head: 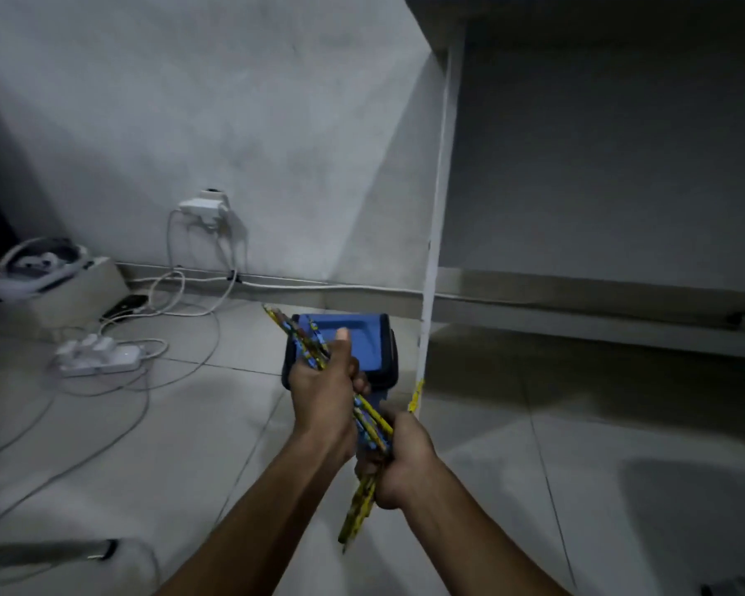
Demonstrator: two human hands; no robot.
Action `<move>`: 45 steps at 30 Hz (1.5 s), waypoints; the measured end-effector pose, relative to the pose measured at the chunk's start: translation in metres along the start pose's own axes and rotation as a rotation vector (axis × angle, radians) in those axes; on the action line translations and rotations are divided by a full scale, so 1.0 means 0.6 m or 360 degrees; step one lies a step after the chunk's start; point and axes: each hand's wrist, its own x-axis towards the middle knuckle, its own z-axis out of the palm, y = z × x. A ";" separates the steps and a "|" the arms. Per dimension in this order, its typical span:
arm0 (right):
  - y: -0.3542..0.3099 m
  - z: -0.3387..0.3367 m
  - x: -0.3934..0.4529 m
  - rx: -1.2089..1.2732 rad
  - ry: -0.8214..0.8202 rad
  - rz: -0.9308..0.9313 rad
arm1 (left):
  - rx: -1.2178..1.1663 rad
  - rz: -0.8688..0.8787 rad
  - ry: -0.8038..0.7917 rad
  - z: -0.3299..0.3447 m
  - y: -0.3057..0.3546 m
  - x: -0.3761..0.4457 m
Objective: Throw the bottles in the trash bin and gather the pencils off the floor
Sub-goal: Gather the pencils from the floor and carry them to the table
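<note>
Both hands grip one bundle of yellow-and-blue pencils point(368, 423) in the air above the tiled floor point(534, 488). The left hand point(323, 391) is clamped on the bundle's upper part, thumb raised; the right hand point(405, 460) is clamped on its lower part, nearer the camera. The pencil ends splay out above the left hand and below the right hand. Just behind the left hand lies a blue case point(362, 346), beside the white desk leg point(433, 268). A power strip point(100, 357) with trailing cables sits well left of the case.
</note>
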 end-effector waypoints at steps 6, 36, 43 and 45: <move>-0.026 0.082 -0.015 0.0059 -0.0337 0.0125 | -0.0038 0.0176 0.0096 -0.006 0.023 0.016; -0.295 0.352 -0.487 -0.0918 0.0061 0.0406 | 0.0794 -0.0953 0.0032 0.239 0.573 -0.123; -0.446 0.437 -0.644 -0.0810 0.0065 0.0340 | 0.0829 -0.1094 -0.0015 0.390 0.732 -0.152; -0.495 0.454 -0.679 -0.0789 0.0090 0.0273 | 0.0848 -0.1103 -0.0076 0.434 0.763 -0.152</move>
